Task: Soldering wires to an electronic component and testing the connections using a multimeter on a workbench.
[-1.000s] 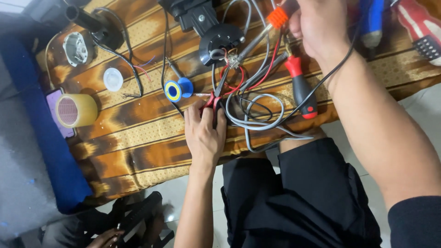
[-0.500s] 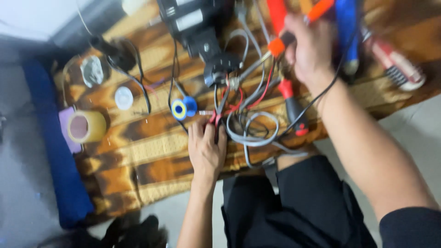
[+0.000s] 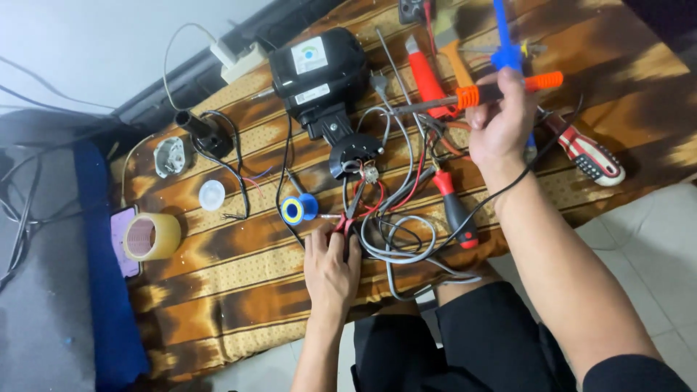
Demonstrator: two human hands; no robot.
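The right hand (image 3: 501, 123) is raised over the far right part of the cloth-covered worktop (image 3: 218, 283), fingers wrapped around the orange handle of a soldering iron (image 3: 479, 93) whose metal tip points left toward the black motor unit (image 3: 319, 69). The left hand (image 3: 330, 265) rests near the front edge, fingertips pinched together on the red wires (image 3: 348, 218) that run up to a small round black part (image 3: 356, 156). The wires are bare and loose, so the joining appears not yet done; a solder spool (image 3: 294, 210) lies just beside the left hand. Grey cable (image 3: 406, 250) coils beside the wires. A roll of tape (image 3: 150, 236) sits at the left edge. The worktop is a brown patterned cloth on a low surface over pale floor tiles, against a white wall.
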